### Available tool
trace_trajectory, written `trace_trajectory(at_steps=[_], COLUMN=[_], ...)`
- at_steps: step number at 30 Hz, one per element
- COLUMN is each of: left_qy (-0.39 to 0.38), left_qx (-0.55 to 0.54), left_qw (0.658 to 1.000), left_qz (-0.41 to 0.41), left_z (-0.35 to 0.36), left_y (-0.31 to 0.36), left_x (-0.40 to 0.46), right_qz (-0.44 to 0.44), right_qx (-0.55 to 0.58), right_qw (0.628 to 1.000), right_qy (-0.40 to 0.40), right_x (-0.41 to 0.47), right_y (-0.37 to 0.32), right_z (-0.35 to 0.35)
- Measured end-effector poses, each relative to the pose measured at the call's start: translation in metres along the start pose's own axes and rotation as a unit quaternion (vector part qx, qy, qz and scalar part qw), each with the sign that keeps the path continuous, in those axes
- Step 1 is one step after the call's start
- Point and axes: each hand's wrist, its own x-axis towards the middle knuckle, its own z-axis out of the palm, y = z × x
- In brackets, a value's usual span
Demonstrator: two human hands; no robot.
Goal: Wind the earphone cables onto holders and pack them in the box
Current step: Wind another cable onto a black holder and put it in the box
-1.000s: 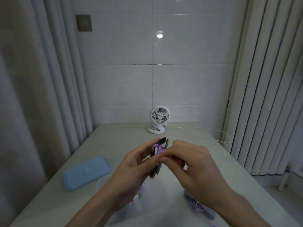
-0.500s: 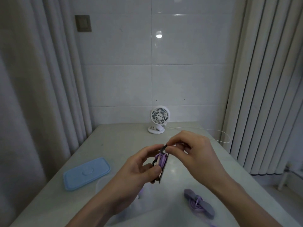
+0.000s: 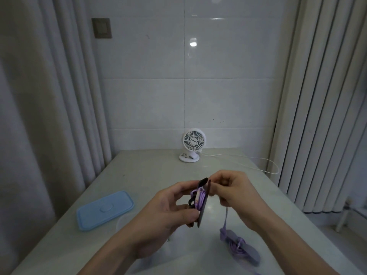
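Head camera looks down at your two hands raised above the pale grey table. Your left hand is curled around a dark, flat oval cable holder held on edge, thumb on the near end and fingers behind it, with purple earphone cable wound around its middle. Your right hand is closed in a pinch at the holder's upper end, thumb and forefinger pressed together on the cable; a loose purple strand hangs down from that hand to the table. Below it, on the table at the right, lies a second grey holder wrapped in purple cable; whether the hanging strand joins this bundle you cannot tell. That makes two holders in view, one in hand and one lying flat. One light blue rectangular plastic lid rests on the table to your left, and the rim of one clear plastic box shows faintly just beside it, mostly hidden under your left forearm. One small white desk fan stands at the far edge, its white cord trailing right.
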Motion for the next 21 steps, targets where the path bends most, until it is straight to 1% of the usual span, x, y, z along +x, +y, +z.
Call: trace_trajectory(at_steps=[7,12,14,16,21], left_qy=[0.051,0.097,0.115,0.128,0.168], left_qx=[-0.028,-0.063,-0.074,-0.073,-0.024], left_qw=[0.998,0.993,0.991,0.989,0.985], left_qz=[0.004,0.01,0.012,0.016,0.019], left_z=[0.003,0.003,0.003,0.003,0.003], left_y=[-0.001,-0.001,-0.001,0.0,0.002], left_x=[0.002,0.008,0.01,0.011,0.013], right_qz=[0.072,0.065,0.047,0.021,-0.042], right_qx=[0.113,0.211,0.193,0.137,0.015], right_qw=[0.991,0.975,0.98,0.99,0.999], right_qy=[0.0,-0.001,0.011,0.019,0.017], right_x=[-0.006,-0.022,-0.028,-0.034,-0.046], right_y=[0.027,0.036,0.037,0.034,0.028], right_z=[0.02,0.036,0.041,0.045,0.051])
